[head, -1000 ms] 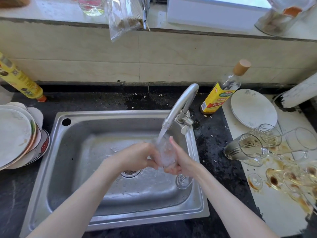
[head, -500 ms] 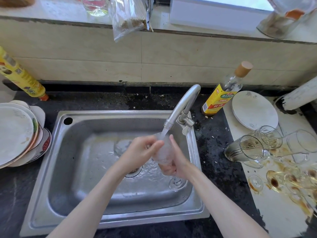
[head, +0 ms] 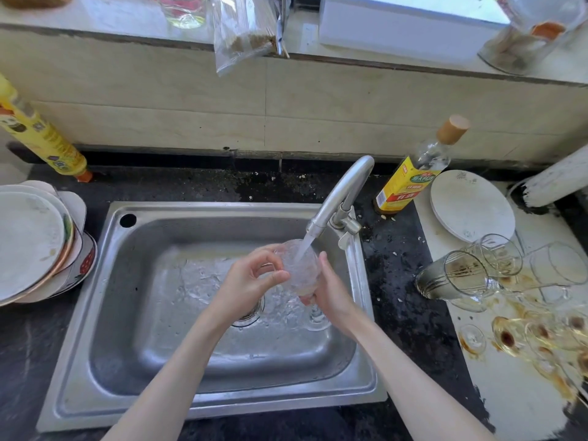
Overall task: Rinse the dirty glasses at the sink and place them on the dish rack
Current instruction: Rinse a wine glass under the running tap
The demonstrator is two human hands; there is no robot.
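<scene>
Glass [head: 299,268] (stemmed) now tilts mouth-up under the stream, both hands gripping.

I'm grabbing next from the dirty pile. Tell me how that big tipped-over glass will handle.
The big glass lies on its side, so it may roll if nudged. Brown residue streaks it, so probably slippery. It leans against other glasses, likely clinking them if pulled.

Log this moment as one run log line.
step: rinsing | wine glass under faucet stream | right hand holds bowl | left hand on rim
</scene>
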